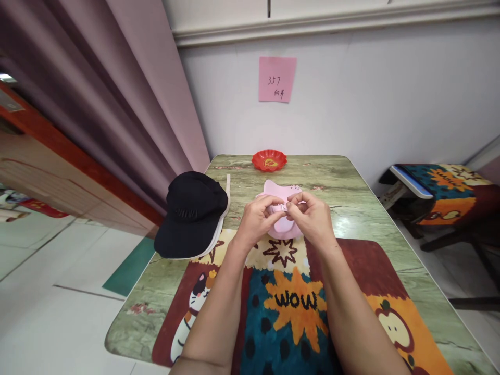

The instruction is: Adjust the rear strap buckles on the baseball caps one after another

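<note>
While left fingers (273, 200) and right fingers (301, 197) pinch its pale strap (278, 208) | pink item (280, 191): smooth, curvy-edged, dark-specked upper right

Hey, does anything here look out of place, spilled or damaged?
The black cap stands out: it sits at the left edge of the table, seemingly jutting past it, so it looks poorly placed. I see no spill or damage, though the left hand and right hand partly cover the pink item.

Cap (197, 208) lies on table (332, 174), left of left hand (253, 219); dish (269, 160) behind.
</note>
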A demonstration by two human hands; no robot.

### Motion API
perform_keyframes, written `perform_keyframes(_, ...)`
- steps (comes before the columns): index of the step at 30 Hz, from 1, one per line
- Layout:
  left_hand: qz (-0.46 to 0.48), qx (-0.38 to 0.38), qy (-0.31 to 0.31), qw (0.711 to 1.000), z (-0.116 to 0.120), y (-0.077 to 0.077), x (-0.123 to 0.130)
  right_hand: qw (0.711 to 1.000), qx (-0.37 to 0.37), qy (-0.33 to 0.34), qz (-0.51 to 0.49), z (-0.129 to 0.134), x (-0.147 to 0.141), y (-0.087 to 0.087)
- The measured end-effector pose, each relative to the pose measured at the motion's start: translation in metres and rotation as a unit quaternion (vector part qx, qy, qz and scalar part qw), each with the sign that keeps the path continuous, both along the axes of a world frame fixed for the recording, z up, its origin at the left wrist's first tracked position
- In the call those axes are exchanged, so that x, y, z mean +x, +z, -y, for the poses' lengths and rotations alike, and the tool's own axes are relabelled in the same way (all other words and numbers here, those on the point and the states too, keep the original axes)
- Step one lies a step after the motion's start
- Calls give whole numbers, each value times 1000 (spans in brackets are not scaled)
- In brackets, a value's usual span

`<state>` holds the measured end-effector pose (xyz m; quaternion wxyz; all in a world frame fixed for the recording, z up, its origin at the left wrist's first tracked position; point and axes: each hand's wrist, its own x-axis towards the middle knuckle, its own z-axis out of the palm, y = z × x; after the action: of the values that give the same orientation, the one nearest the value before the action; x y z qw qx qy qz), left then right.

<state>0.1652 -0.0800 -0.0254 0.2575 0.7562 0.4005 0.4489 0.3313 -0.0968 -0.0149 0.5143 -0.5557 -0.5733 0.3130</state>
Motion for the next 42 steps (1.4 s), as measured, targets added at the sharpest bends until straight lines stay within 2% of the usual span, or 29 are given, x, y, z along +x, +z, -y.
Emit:
perform_keyframes(8,-26,40,0,999,1,0,1,996,49,-18,75,-1,0,-2)
perform_keyframes(12,-34,52,1,998,1,-1,1,995,58,13,81,-2,4,-3)
perform_keyframes(20,-48,50,-14,997,0,1,0,994,1,96,56,-2,17,-1)
perform_keyframes(27,-59,51,-39,996,1,3,0,988,-4,136,67,-2,27,-1)
perform_keyframes(34,-35,39,-39,998,0,1,0,978,-32,203,-23,-6,26,-6)
perform_keyframes(38,-35,56,-21,998,-1,2,-1,971,-32,222,-83,-7,22,-10)
perform_keyframes(42,-63,81,-13,995,-1,2,0,969,-40,222,-100,-8,21,-13)
